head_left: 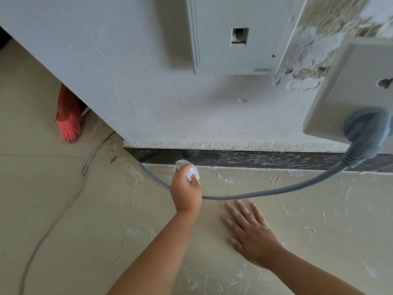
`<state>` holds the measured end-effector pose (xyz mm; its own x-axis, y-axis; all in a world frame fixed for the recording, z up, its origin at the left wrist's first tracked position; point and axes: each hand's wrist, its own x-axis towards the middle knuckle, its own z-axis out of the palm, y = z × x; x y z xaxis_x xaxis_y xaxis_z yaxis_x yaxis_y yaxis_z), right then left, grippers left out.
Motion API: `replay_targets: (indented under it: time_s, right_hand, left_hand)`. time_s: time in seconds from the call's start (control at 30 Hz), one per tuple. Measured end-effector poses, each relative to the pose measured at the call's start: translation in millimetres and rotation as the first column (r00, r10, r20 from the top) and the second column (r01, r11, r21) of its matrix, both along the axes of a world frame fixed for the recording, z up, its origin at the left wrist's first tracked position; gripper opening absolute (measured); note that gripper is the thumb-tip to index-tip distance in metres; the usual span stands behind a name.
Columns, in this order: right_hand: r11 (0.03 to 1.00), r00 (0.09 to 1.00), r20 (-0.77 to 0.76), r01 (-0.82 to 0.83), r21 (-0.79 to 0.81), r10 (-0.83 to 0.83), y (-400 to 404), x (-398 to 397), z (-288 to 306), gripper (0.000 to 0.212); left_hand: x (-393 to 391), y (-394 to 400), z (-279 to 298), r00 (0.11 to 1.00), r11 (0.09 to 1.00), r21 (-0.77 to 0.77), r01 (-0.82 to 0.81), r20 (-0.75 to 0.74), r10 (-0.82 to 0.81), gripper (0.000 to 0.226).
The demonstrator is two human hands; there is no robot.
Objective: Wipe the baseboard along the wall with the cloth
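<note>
Head view: left hand (pixel 186 188) grips a small white cloth (pixel 190 170), fingers curled tight round it, wad pressed at the lower edge of the dark baseboard (pixel 265 159) where it meets the floor (pixel 63 209). Cloth sits near the baseboard's left end, close to the wall corner. Right hand (pixel 253 233) lies flat on the floor, fingers straight and spread, holding nothing, well short of the baseboard. Baseboard runs right from the cloth to the frame edge, its top edge under the rough lip of the white wall (pixel 159 92). Grey cord (pixel 276 193) hangs from a plug (pixel 365 135) in a socket (pixel 348 92) at right, sags across the floor just above the right fingertips, passes behind the left hand and trails off down left. Red broom (pixel 69 120) stands round the corner, well apart. Grey box (pixel 234 35) on wall above.
</note>
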<state>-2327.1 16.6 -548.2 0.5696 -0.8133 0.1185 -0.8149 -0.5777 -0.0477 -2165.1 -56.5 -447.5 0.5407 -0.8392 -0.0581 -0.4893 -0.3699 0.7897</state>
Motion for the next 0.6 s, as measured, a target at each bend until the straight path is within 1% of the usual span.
replay_targets:
  time_s: [0.07, 0.13, 0.27, 0.33, 0.4, 0.43, 0.5, 0.6]
  right_hand:
    - [1.0, 1.0, 0.002, 0.0, -0.011, 0.0, 0.2, 0.7, -0.6, 0.054]
    - [1.0, 1.0, -0.003, 0.002, -0.009, -0.002, 0.2, 1.3, -0.4, 0.053]
    - [1.0, 1.0, -0.002, 0.001, 0.011, -0.001, 0.9, 0.6, 0.6, 0.054]
    - [1.0, 1.0, 0.002, -0.017, 0.011, 0.017, 2.9, -2.6, 0.6, 0.054]
    - [0.999, 0.999, -0.005, -0.043, 0.0, 0.043, 4.2, -6.3, 1.0, 0.053]
    - [0.999, 0.999, -0.012, -0.053, -0.004, 0.053, 4.2, -7.6, 1.1, 0.053]
    - [0.998, 0.998, -0.024, -0.058, 0.001, 0.058, 4.2, -8.7, 2.2, 0.053]
    - [0.999, 0.999, -0.023, -0.04, 0.01, 0.04, 4.7, -7.8, 4.2, 0.053]
  left_hand:
    - [9.5, -3.5, -0.8, 1.0, 0.999, 0.044, -0.014, -0.002, 0.015, 0.029]
    - [10.5, -9.0, -0.3, 1.0, 0.998, 0.068, 0.008, -0.009, -0.007, 0.03]
    - [-13.9, -16.5, 6.9, 0.997, 0.991, 0.113, 0.071, -0.043, -0.067, 0.033]
    - [-29.8, -14.1, 10.3, 0.983, 0.976, 0.123, 0.177, -0.069, -0.17, 0.034]
    - [-40.6, -11.1, 13.5, 0.947, 0.94, 0.122, 0.319, -0.089, -0.31, 0.033]
    - [-42.8, -10.4, 15.0, 0.932, 0.925, 0.118, 0.361, -0.089, -0.352, 0.032]
    - [-40.2, -8.5, 18.1, 0.933, 0.927, 0.112, 0.358, -0.07, -0.352, 0.031]
    - [-22.0, -3.0, 13.8, 0.961, 0.953, 0.129, 0.275, -0.014, -0.276, 0.031]
